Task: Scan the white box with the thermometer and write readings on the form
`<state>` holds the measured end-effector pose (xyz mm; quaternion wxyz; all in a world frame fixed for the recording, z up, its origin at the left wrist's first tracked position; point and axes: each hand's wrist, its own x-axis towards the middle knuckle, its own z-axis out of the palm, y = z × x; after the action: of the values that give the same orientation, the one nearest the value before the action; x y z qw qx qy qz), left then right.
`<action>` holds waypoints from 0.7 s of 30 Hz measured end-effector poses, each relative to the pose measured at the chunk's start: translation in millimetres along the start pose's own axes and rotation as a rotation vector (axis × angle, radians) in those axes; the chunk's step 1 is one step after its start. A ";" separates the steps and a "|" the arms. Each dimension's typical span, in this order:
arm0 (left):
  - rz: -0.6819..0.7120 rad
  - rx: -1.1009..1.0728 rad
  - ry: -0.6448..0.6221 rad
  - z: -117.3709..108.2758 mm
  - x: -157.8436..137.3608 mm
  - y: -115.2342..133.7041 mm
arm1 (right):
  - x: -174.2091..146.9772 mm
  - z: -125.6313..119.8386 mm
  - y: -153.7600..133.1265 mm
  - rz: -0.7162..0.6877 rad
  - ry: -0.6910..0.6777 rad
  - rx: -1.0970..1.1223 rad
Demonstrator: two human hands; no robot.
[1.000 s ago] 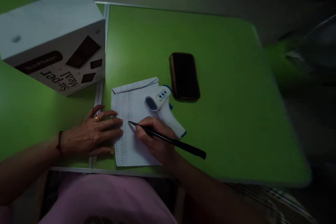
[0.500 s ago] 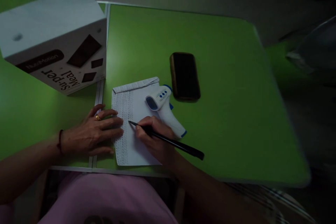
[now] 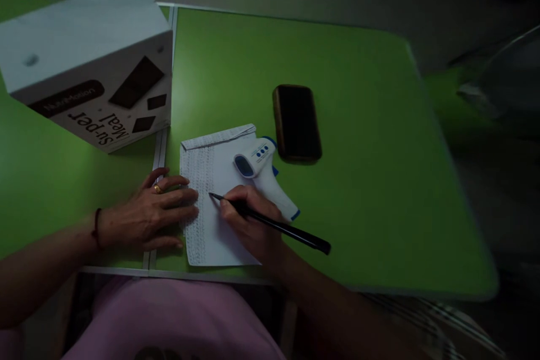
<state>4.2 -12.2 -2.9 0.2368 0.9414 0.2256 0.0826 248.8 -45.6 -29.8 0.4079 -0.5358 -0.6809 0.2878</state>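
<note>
My right hand [image 3: 253, 222] is closed around a black pen [image 3: 291, 230], its tip at the written column on a white notepad [image 3: 225, 244]. Dense rows of small handwriting fill the pad's left part, and its top sheet is folded over at the far edge. With fingers spread, my left hand [image 3: 156, 214] lies flat, fingertips on the pad's left margin and the palm on the table. A white and blue infrared thermometer [image 3: 270, 180] rests partly on the pad, just beyond my right hand.
A phone in a brown case [image 3: 297, 122] lies screen up beyond the thermometer. At the left stands a large white box [image 3: 97, 67] with "Super Meal" print. The green table [image 3: 379, 180] has a metal-edged seam [image 3: 160, 149] near the pad's left side.
The pen and my right hand have shifted very slightly to the right and away from me. My left hand and the other objects stay in place.
</note>
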 end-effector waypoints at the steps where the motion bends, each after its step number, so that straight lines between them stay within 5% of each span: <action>1: 0.001 0.002 0.000 0.1 -0.1 0.0 | 0.0 0.1 0.3 -0.005 -0.002 0.001; 21: 0.002 0.004 0.011 -1.3 0.6 0.7 | -0.1 -0.8 3.5 -0.050 0.009 -0.032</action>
<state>4.6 -11.9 -1.5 0.2339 0.9416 0.2258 0.0874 251.3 -44.8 -32.3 0.4095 -0.5264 -0.6967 0.2643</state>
